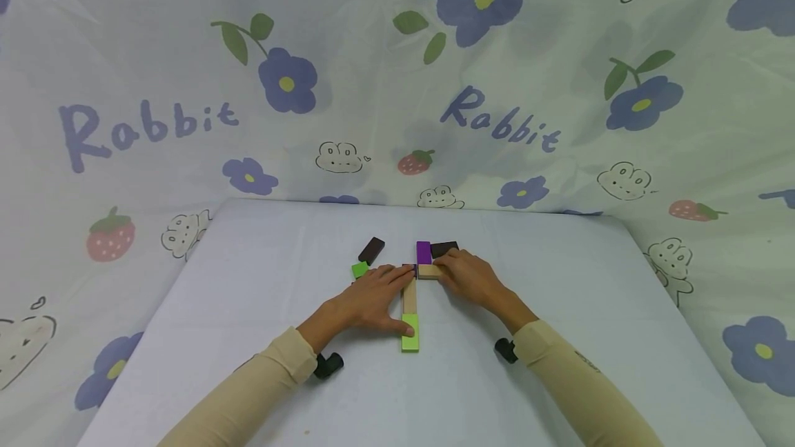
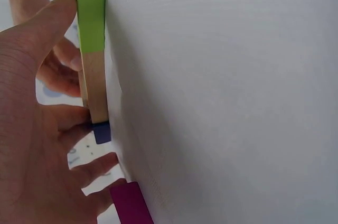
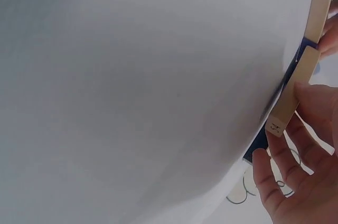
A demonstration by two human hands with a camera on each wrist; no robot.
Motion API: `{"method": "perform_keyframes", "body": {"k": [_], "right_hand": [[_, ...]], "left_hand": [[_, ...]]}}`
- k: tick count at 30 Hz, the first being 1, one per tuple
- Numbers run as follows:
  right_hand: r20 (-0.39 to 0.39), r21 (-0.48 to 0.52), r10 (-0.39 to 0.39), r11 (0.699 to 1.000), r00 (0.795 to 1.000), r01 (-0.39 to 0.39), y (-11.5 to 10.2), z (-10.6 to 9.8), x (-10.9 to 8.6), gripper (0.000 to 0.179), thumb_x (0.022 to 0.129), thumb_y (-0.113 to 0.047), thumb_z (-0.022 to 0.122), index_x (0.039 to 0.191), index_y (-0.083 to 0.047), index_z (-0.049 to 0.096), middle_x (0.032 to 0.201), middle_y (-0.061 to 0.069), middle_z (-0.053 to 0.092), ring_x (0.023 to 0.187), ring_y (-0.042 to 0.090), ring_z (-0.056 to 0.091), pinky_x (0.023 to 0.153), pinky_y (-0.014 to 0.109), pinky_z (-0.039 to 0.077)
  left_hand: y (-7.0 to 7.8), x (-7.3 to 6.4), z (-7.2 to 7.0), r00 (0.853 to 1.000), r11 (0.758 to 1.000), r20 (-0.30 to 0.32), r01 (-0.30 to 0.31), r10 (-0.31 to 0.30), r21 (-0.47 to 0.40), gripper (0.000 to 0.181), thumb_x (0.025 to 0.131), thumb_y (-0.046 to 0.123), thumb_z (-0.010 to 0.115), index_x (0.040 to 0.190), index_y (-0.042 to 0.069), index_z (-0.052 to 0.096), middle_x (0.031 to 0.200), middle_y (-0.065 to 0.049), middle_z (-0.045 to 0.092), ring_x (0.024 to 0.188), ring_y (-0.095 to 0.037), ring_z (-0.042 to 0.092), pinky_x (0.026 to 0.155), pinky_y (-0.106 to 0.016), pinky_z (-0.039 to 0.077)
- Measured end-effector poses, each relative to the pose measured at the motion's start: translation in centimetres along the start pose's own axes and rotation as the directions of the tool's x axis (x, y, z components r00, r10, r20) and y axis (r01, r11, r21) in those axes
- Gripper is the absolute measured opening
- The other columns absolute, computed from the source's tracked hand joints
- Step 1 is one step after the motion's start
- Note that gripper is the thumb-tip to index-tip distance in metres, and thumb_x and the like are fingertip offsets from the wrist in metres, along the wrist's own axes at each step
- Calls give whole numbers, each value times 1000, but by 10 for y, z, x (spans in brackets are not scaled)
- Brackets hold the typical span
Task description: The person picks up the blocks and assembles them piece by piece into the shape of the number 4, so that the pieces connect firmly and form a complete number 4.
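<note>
Your right hand pinches a pale, oblong wooden block between thumb and fingers, at the purple block's near end. Your left hand, fingers spread and gripping nothing, touches its thumb to the lime-green block. Both sleeved forearms angle inward. Only the right wrist view shows dark marks on the wooden block's end.

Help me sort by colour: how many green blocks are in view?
2. The light green block lies nearest the person, touched by the left hand; the deeper green block is farther off, partly behind that hand. Others may be hidden.
</note>
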State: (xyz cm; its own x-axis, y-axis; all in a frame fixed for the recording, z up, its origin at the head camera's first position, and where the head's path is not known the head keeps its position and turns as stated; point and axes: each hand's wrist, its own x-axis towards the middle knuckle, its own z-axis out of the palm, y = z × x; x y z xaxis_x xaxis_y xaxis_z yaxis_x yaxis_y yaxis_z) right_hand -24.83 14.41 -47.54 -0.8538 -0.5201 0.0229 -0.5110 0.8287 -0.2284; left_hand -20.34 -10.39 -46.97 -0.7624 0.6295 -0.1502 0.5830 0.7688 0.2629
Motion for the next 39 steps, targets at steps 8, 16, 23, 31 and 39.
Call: {"method": "perform_keyframes", "body": {"k": [8,16,23,31,39], "right_hand": [[6,6,0,1000,1000,-1,0,2,2,33,98,-23,70,129,-11,69,115,4,66,102,20,63,91,38,55],[2,9,-9,1000,1000,9,0,1,3,32,97,-21,71,127,-12,70,116,4,66,102,20,63,90,38,55],[16,9,-6,1000,1000,5,0,0,4,32,97,-21,70,128,-11,70,118,5,66,105,21,63,92,39,55],[22,5,-10,1000,1000,10,0,0,5,32,98,-21,70,128,-11,70,117,5,66,104,20,63,91,37,55],[22,15,0,1000,1000,0,-1,0,5,33,97,-21,71,128,-11,70,117,5,66,104,20,63,91,38,55]], "left_hand": [[-1,1,2,1000,1000,-2,-2,2,-3,113,78,81,63,160,12,29,166,-3,26,148,-31,29,119,-51,26],[-2,2,4,1000,1000,-4,-1,1,1,112,77,82,62,161,14,29,166,-2,27,148,-30,29,119,-51,26],[-3,3,4,1000,1000,1,4,-4,1,113,77,82,61,161,15,28,167,-1,25,148,-30,28,120,-50,26],[-3,3,4,1000,1000,-7,-6,6,1,113,77,81,63,161,13,29,166,-3,27,148,-31,29,119,-51,27],[-3,3,4,1000,1000,-12,-11,11,10,113,78,82,62,160,13,29,166,-3,26,147,-30,30,119,-50,27]]}}
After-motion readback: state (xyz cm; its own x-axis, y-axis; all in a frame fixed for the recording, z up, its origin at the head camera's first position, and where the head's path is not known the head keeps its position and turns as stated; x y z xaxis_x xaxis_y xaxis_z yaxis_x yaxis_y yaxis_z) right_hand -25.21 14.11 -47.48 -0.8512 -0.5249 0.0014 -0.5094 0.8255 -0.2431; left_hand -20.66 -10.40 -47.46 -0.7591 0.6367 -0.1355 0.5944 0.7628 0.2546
